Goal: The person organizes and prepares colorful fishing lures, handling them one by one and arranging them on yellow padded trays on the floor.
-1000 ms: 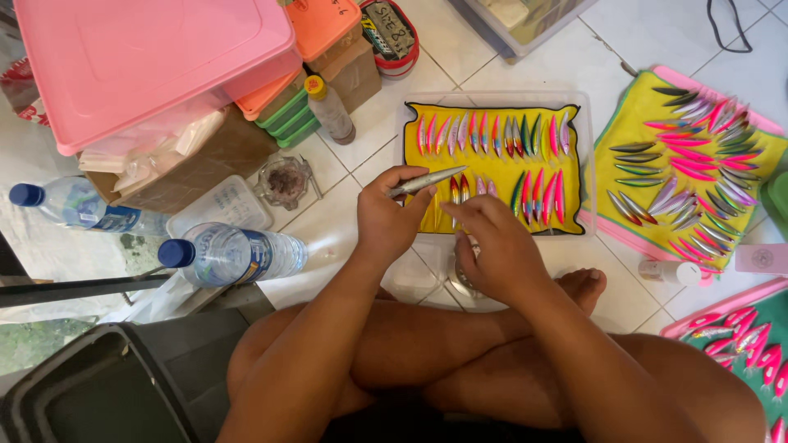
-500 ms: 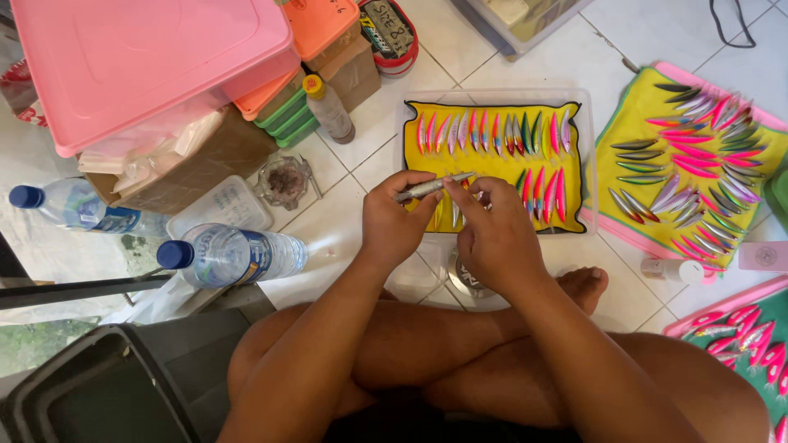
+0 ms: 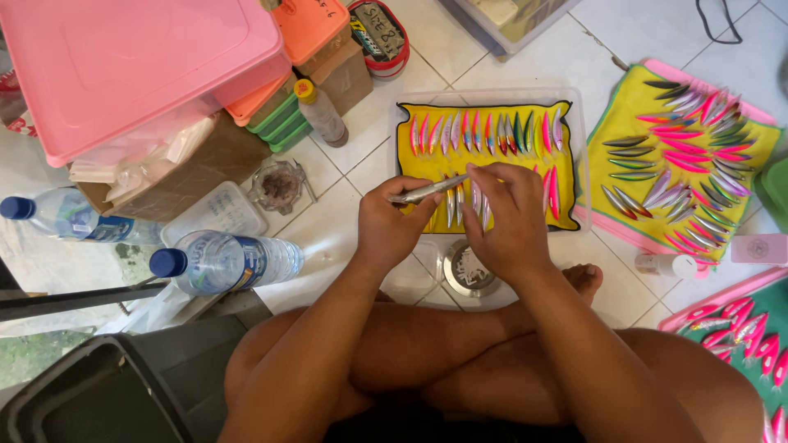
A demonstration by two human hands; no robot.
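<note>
Left hand [image 3: 386,221] has its grip clenched on a silver lure [image 3: 428,189], right hand [image 3: 507,220] pinching its tip, above the yellow-lined tray [image 3: 492,98]; water bottle [image 3: 226,261] lies left on the floor

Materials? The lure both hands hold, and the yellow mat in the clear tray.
Lure: probably hard plastic or metal, glossy silver-grey; light glints along its slim body. Yellow mat: looks like soft cloth, matte, with a dark stitched, wavy edge. Clear tray: see-through plastic.
</note>
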